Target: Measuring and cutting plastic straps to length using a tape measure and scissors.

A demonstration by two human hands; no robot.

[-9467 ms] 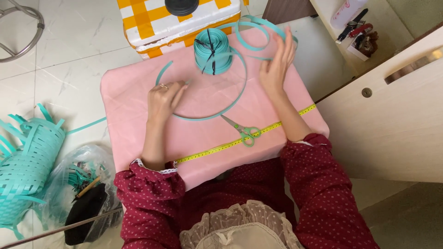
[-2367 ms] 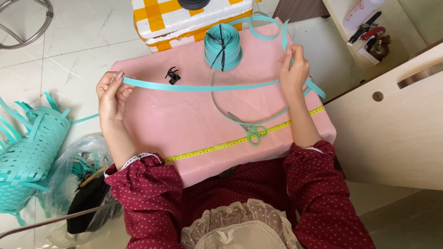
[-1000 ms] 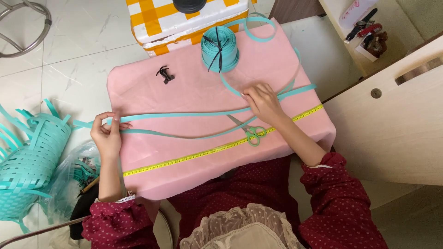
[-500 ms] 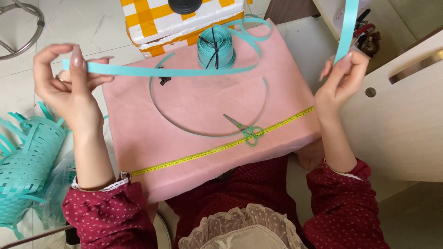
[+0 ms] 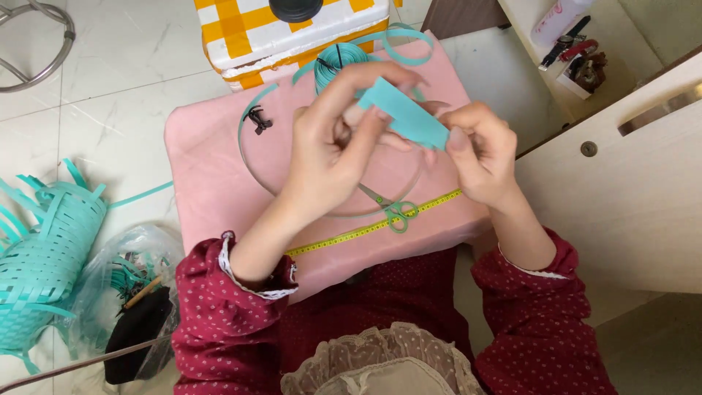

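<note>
Both of my hands are raised close together above the pink board (image 5: 212, 190). My left hand (image 5: 333, 150) and my right hand (image 5: 479, 150) pinch the same teal strip (image 5: 406, 117), its flat end between the fingertips. The rest of the strip curves in a loop over the board to a teal roll (image 5: 344, 58) at the far edge. Green scissors (image 5: 395, 212) and a yellow tape measure (image 5: 344, 235) lie on the board below my hands. A small black clip (image 5: 256, 119) lies at the far left of the board.
A half-woven teal basket (image 5: 44, 249) lies on the floor at left, next to a clear bag of scraps (image 5: 128, 292). A yellow-checked white box (image 5: 292, 29) stands behind the board. A wooden cabinet (image 5: 629, 175) is at right, with a shelf of tools (image 5: 570, 51) behind it.
My hands were spread wide apart with the strip stretched between them. Now they have come together at the middle, both holding the strip's end close to the camera.
</note>
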